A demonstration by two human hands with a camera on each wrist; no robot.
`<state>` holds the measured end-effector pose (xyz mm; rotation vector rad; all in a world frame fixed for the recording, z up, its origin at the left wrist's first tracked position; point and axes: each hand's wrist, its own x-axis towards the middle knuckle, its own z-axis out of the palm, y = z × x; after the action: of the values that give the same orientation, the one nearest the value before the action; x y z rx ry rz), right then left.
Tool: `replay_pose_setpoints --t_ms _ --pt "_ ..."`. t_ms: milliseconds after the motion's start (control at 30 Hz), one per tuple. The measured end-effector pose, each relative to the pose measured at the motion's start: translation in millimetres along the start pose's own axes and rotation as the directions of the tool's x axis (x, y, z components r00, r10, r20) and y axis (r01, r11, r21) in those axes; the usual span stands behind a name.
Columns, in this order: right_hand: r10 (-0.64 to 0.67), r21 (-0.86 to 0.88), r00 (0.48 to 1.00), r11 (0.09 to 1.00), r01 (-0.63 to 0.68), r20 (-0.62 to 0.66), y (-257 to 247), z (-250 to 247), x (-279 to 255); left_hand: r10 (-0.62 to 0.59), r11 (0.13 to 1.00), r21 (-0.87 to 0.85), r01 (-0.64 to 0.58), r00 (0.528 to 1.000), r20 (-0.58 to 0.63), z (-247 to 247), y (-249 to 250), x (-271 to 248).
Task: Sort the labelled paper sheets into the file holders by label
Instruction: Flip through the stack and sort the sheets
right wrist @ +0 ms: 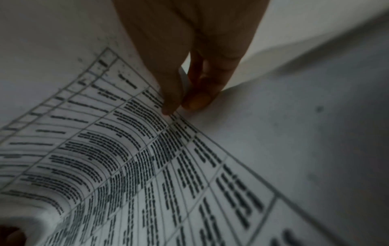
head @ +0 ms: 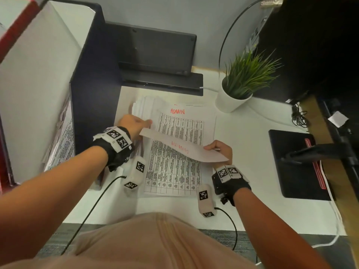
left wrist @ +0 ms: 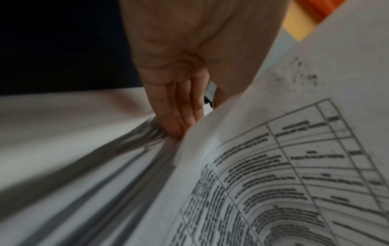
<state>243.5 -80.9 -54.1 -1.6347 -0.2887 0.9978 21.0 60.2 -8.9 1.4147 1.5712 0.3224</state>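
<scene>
A stack of printed sheets (head: pixel 172 171) lies mid-desk; the exposed sheet is marked "ADMIN" (head: pixel 177 111) in red. Above it curls the lifted top sheet (head: pixel 182 148), blank back up, its red label showing through too faintly to read. My left hand (head: pixel 144 125) pinches its far left corner, thumb on top. In the left wrist view the left hand (left wrist: pixel 189 126) has straight fingers (left wrist: pixel 176 116) under the sheet (left wrist: pixel 284 166), touching the stack's edge. My right hand (head: pixel 211 147) pinches the right edge; the right wrist view shows the right hand (right wrist: pixel 181 106) with thumb and finger on the sheet (right wrist: pixel 126 149). File holders (head: pixel 93 74) stand at left.
The near file holder has printed papers (head: pixel 64 140) in it; a red one (head: pixel 11 26) stands further left. A potted plant (head: pixel 239 88) and a black monitor base (head: pixel 159 78) sit behind the stack. On the right lie a black pad (head: pixel 295 164) and cables (head: pixel 299 117).
</scene>
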Motion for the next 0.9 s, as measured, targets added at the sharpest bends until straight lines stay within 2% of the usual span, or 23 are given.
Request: replay_pose_setpoints --t_ms 133,200,267,333,400,467,567,600,667,767,900 --pt "0.088 0.087 0.996 0.992 -0.089 0.015 1.9 -1.1 1.6 -0.051 0.964 0.262 0.045 0.999 0.019 2.2 12.6 4.4" --pt "0.103 0.1 0.995 0.989 -0.104 0.013 2.6 -0.3 -0.3 -0.028 0.921 0.389 0.021 1.0 0.013 4.9 15.9 4.3" --pt "0.089 0.075 0.996 0.993 -0.091 0.022 1.2 -0.3 -1.3 0.026 0.895 0.444 -0.033 0.999 0.02 6.5 14.9 5.1" --pt "0.069 -0.042 0.997 0.997 -0.068 0.034 -0.1 -2.5 0.2 0.061 0.896 0.438 -0.073 0.997 0.041 5.7 11.8 4.9" --pt "-0.021 -0.158 0.999 0.987 0.027 0.04 0.2 -6.1 3.3 0.087 0.917 0.386 -0.098 0.995 0.045 5.4 7.4 3.0" --pt "-0.109 -0.217 0.993 0.969 0.117 0.048 0.3 -9.3 4.5 0.187 0.926 0.334 -0.178 0.982 0.003 6.6 3.7 -2.4" --pt "-0.149 -0.256 0.988 0.954 0.156 0.047 -0.4 -11.1 9.2 0.412 0.895 0.235 -0.378 0.904 -0.115 11.7 0.0 -17.7" --pt "-0.153 -0.27 0.987 0.949 0.162 0.056 -1.7 -10.5 10.5 0.449 0.887 0.187 -0.421 0.881 -0.147 14.1 -1.0 -22.9" --pt "-0.129 -0.322 0.987 0.934 0.152 0.091 -6.4 -9.1 11.1 0.441 0.895 0.014 -0.445 0.883 -0.159 17.8 -3.8 -29.4" --pt "-0.091 -0.302 0.989 0.945 0.123 0.12 -12.3 -8.1 6.4 0.336 0.899 -0.259 -0.354 0.935 -0.11 19.5 -8.1 -36.3" --pt "-0.101 -0.241 0.988 0.962 0.128 0.12 -17.1 -9.3 3.6 0.305 0.895 -0.354 -0.27 0.951 0.046 18.1 -6.2 -41.5"
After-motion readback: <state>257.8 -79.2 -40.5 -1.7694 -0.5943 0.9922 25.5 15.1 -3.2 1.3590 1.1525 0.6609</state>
